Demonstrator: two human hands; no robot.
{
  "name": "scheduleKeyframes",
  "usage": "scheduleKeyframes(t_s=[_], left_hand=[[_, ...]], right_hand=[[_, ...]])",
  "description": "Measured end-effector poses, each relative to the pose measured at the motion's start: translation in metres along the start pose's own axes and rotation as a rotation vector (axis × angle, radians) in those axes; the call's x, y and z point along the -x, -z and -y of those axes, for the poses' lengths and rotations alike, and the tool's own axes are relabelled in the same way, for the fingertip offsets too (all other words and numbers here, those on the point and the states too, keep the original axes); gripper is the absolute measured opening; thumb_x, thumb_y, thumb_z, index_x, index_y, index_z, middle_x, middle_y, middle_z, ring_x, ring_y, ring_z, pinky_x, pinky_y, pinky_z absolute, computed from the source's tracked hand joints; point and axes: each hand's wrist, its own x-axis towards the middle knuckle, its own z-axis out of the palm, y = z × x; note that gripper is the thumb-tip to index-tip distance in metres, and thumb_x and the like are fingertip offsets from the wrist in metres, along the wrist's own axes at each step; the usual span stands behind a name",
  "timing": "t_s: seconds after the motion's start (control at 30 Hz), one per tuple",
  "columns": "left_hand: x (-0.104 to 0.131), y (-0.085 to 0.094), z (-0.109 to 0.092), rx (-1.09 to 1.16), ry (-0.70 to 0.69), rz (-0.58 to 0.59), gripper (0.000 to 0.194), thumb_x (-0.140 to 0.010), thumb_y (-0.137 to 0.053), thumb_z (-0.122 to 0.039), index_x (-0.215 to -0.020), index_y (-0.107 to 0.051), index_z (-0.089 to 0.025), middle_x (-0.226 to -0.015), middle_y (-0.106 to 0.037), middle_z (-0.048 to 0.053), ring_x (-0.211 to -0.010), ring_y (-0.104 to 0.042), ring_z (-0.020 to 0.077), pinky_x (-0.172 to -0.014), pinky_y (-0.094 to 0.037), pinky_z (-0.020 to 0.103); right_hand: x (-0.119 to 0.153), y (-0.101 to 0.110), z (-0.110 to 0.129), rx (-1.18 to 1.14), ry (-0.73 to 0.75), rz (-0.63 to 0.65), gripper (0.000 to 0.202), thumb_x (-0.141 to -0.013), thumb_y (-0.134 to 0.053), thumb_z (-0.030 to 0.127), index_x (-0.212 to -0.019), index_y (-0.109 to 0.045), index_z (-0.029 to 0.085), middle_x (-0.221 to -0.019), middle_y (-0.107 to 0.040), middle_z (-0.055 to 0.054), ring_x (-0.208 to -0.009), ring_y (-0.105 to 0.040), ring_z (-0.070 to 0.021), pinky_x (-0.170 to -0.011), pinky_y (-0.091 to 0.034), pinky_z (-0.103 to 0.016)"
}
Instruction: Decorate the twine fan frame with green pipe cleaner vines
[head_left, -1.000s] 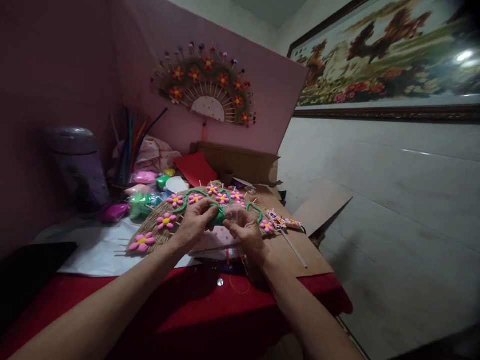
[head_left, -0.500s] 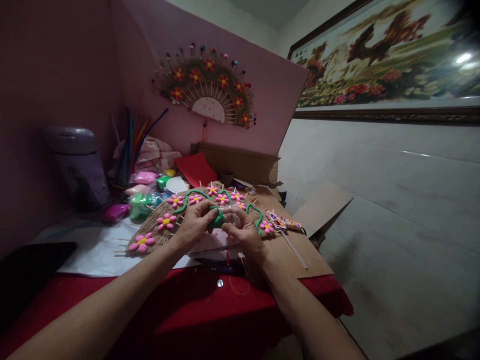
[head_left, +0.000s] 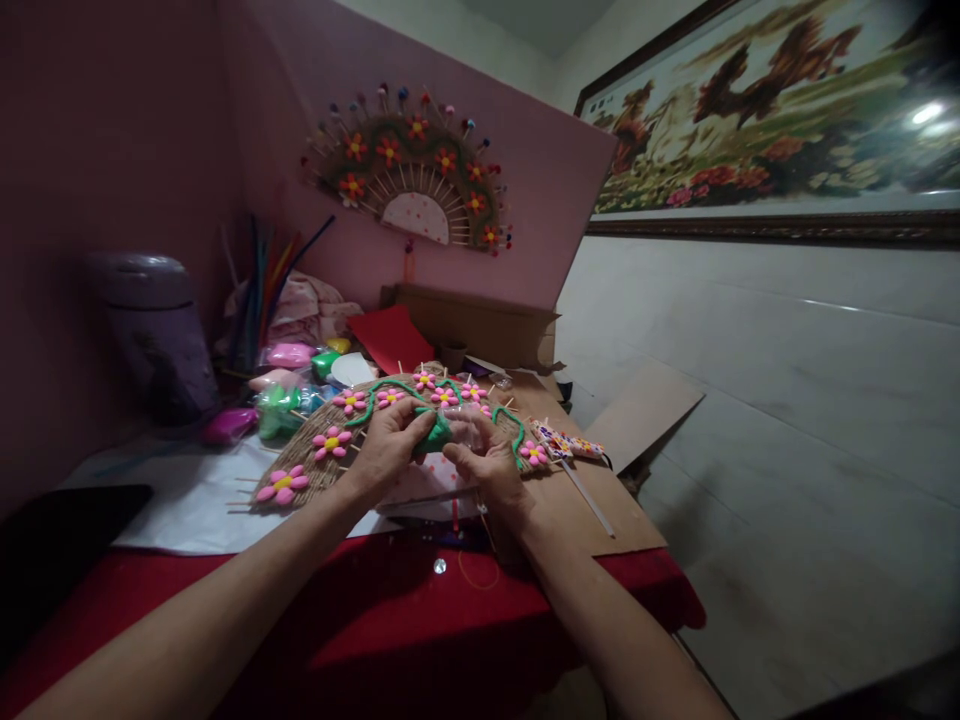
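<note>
My left hand (head_left: 391, 440) pinches a lump of green modelling clay (head_left: 435, 434) between thumb and fingers. From the other side, my right hand (head_left: 487, 462) grips the clear plastic bag (head_left: 463, 422) around that clay. Both hands are above a fan-shaped piece wound with brown twine (head_left: 306, 456), which lies on the table. Pink clay flowers with yellow centres, such as the flower (head_left: 283, 485) at its lower left, and a wavy green clay vine (head_left: 390, 383) decorate it. The hands hide the fan's middle.
Bagged coloured clay (head_left: 281, 408) and a purple flask (head_left: 154, 335) stand at the left. A cardboard sheet (head_left: 592, 500) with a floral-covered stick (head_left: 562, 443) lies right. One clear gem (head_left: 440, 566) rests on the red tablecloth (head_left: 360, 620). A finished fan (head_left: 409, 180) hangs behind.
Both hands stay in nearly the same place. The green clay and its plastic bag have shifted slightly between the fingers.
</note>
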Motion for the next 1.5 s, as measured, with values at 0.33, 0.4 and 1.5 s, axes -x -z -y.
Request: scheduleKeyframes(t_s=[0.33,0.4,1.5], left_hand=[[0.003,-0.003,0.004,0.052,0.074,0.045,0.036,-0.067,-0.069,-0.046,-0.072,-0.054,-0.014,-0.053,-0.048,-0.006,-0.040,-0.040,0.0050,-0.035,-0.033,0.017],[0.003,-0.003,0.005,0.055,0.074,0.045,0.035,-0.068,-0.069,-0.045,-0.071,-0.054,-0.014,-0.051,-0.047,-0.006,-0.039,-0.039,0.0047,-0.035,-0.032,0.017],[-0.002,0.009,0.002,0.228,0.258,0.314,0.035,-0.069,-0.073,-0.034,-0.087,-0.054,-0.012,-0.073,-0.064,0.006,-0.055,-0.064,0.0157,-0.045,-0.047,0.023]], right_hand=[[0.002,-0.002,0.007,-0.145,-0.152,0.029,0.024,-0.063,-0.079,0.027,-0.079,-0.062,0.023,-0.071,-0.058,0.005,-0.056,-0.047,-0.0073,-0.051,-0.037,-0.019],[0.002,-0.002,0.006,-0.150,-0.144,0.024,0.024,-0.062,-0.079,0.026,-0.073,-0.059,0.021,-0.067,-0.055,0.006,-0.055,-0.044,-0.0067,-0.050,-0.036,-0.019],[-0.005,0.014,0.020,-0.100,-0.251,-0.141,0.022,-0.057,-0.075,0.022,-0.078,-0.075,0.017,-0.056,-0.060,0.002,-0.043,-0.039,-0.0043,-0.039,-0.029,-0.018]])
